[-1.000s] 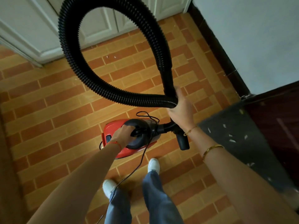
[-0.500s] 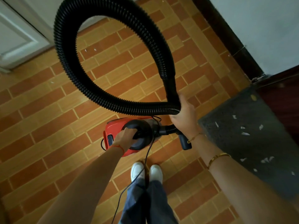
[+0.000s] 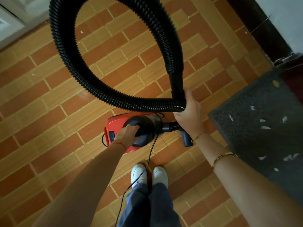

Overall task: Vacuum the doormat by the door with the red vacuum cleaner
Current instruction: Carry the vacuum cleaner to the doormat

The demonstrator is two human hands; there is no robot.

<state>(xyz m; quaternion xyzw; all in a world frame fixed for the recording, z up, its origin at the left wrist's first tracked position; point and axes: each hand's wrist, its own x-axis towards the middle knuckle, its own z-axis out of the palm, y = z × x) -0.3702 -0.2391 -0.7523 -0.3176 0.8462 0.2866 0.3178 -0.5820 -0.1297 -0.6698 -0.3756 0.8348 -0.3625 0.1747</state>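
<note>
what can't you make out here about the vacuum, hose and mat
Head view, the only one:
- hose: the top of its loop is cut off by the upper edge.
- vacuum: the handle is under the left hand; the switch state is too small to read.
- nozzle: its mouth is hidden behind the right hand and wrist.
- mat: it runs off the right edge; the white scraps are blurred.

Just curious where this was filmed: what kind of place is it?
Probably a home entryway: a brick-patterned tiled floor, a dark doormat strewn with paper bits beside a dark door, and white panelled doors behind.
</note>
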